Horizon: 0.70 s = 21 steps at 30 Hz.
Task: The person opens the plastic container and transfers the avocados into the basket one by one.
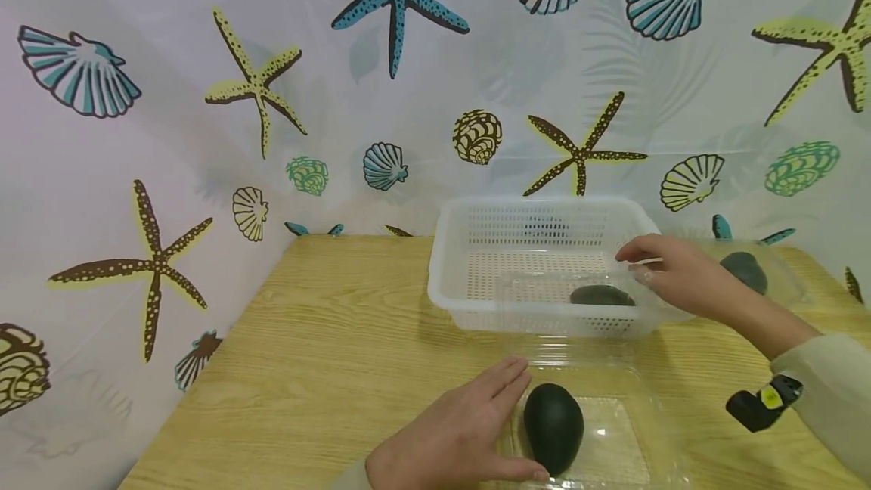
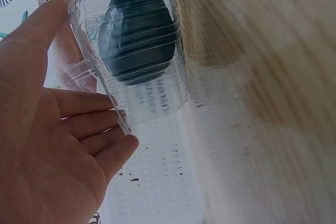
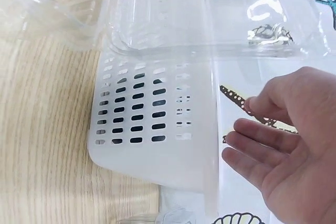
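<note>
A dark green avocado (image 1: 553, 429) lies in the left part of a clear plastic clamshell container (image 1: 626, 426) on the table. The container's lid (image 1: 534, 301) stands raised at the far side, overlapping the basket's front. My left hand (image 1: 456, 429) touches the container's left side with fairly straight fingers, thumb near its front corner; the left wrist view shows fingertips (image 2: 128, 142) at the clear wall. My right hand (image 1: 680, 271) is beside the lid's right edge, over the basket's right end. In the right wrist view its fingers (image 3: 252, 150) are loosely bent and hold nothing.
A white perforated basket (image 1: 452, 263) stands behind the container, with another avocado (image 1: 602, 295) inside it, seen through the lid. At the back right, a third avocado (image 1: 743, 271) lies in another clear container (image 1: 789, 286). A shell-patterned curtain (image 1: 422, 119) hangs behind the wooden table (image 1: 306, 369).
</note>
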{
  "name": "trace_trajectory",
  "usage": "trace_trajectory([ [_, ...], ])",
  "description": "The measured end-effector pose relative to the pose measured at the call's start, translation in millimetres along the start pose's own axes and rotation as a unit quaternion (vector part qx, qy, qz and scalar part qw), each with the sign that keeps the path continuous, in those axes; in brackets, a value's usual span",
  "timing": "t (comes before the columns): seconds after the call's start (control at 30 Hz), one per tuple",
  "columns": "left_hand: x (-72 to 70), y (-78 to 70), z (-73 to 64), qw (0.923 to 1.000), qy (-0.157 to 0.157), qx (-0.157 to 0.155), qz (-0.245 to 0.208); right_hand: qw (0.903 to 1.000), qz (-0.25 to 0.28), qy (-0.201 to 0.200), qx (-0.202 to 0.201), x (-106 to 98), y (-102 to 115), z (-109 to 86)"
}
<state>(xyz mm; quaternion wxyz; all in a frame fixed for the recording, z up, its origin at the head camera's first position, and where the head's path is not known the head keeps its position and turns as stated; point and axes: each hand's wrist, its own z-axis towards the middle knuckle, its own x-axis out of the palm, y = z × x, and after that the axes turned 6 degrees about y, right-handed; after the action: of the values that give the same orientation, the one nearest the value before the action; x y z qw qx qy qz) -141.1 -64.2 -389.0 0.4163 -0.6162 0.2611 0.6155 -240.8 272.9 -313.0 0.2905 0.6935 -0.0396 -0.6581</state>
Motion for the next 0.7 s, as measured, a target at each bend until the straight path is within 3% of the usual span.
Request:
trace_trajectory([
  [0.37, 1.9, 0.8, -1.0, 1.0000, 0.002, 0.000, 0.002, 0.9928, -0.035, -0.113, -0.022, 3, 4, -36.5],
  [0.7, 2.7, 1.5, -2.5, 0.9999, 0.009, -0.003, -0.003, 0.9831, -0.045, -0.172, -0.043, 16, 16, -70.9],
])
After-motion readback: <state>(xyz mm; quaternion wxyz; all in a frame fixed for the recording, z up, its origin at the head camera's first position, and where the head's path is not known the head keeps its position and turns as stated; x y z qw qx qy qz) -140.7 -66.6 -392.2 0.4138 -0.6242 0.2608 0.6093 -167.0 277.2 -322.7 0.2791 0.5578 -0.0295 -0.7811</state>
